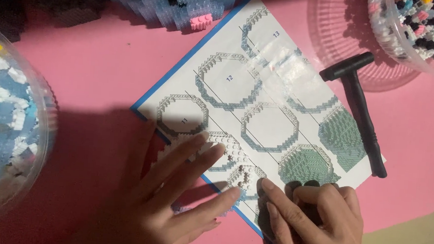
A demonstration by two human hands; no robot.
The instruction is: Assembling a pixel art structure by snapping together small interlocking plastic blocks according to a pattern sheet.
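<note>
A printed instruction sheet [273, 121] with ring-shaped brick diagrams lies tilted on the pink table [103, 78]. A flat ring of small white and pale blue bricks [234, 161] rests on the sheet's lower edge. My left hand [171, 200] lies flat with its fingers spread, the fingertips pressing on that ring. My right hand [312, 220] sits at the ring's right side, its index finger touching the bricks and the other fingers curled. Neither hand lifts anything.
A clear tub of white and blue bricks [3, 122] stands at the left. Another clear tub of mixed-colour bricks [422, 29] is at the top right. A black T-shaped tool [362, 114] lies right of the sheet. A built blue, black and pink brick piece [179, 4] sits at the top.
</note>
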